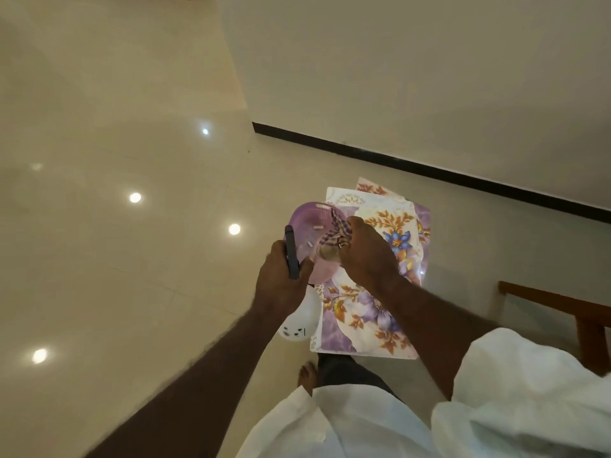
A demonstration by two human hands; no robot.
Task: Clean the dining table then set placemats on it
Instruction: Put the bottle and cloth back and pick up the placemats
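Floral purple plastic placemats (pixel 370 328) sat under right hand (pixel 367 256) gripping checked cloth (pixel 335 226); left hand (pixel 277 284) clutched slim dark-blue object (pixel 291 256); level carry advised.

Glossy cream floor tiles (pixel 115 259) with round light reflections; black skirting (pixel 429 171) along pale wall (pixel 396 61); brown wooden frame (pixel 562 304) at right edge.

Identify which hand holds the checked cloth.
The right hand, bunching the checked cloth over the floral placemats; the left hand instead grips a slim dark object by the purple dish.
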